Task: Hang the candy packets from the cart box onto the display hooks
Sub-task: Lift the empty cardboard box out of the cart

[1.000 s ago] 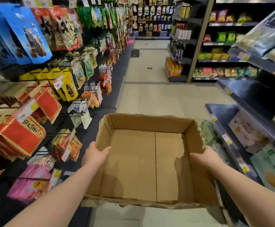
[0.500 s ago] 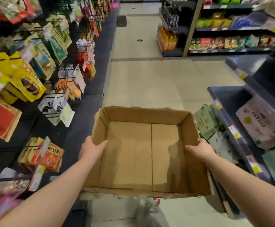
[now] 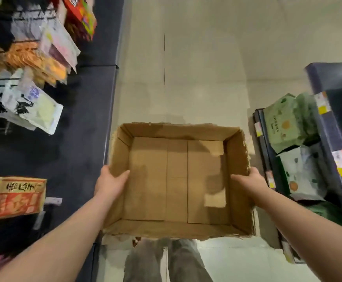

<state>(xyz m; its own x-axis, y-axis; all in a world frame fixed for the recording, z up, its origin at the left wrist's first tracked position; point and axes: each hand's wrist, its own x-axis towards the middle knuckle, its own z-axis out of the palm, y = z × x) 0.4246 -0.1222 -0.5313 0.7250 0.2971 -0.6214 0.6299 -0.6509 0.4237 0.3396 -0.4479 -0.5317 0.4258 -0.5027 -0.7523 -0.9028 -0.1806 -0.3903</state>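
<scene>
An open brown cardboard box (image 3: 178,131) with torn top edges is held over the aisle floor in front of me, and nothing lies inside it. My left hand (image 3: 110,183) grips its left wall, thumb inside. My right hand (image 3: 249,183) grips its right wall the same way. Candy and snack packets hang on display hooks along the left: white packets (image 3: 31,104), orange packets (image 3: 37,62) and a red and orange pack (image 3: 13,197) lower down.
A dark display base (image 3: 68,149) runs along the left under the hooks. Dark shelves on the right hold green and white packages (image 3: 288,123) close to the box's right side. Pale floor tiles (image 3: 196,58) stretch ahead. My trouser legs (image 3: 166,259) show below the box.
The view has tilted down from the aisle ahead to nearly straight down at the floor. The box has stayed in both hands and sits lower, closer to my legs.
</scene>
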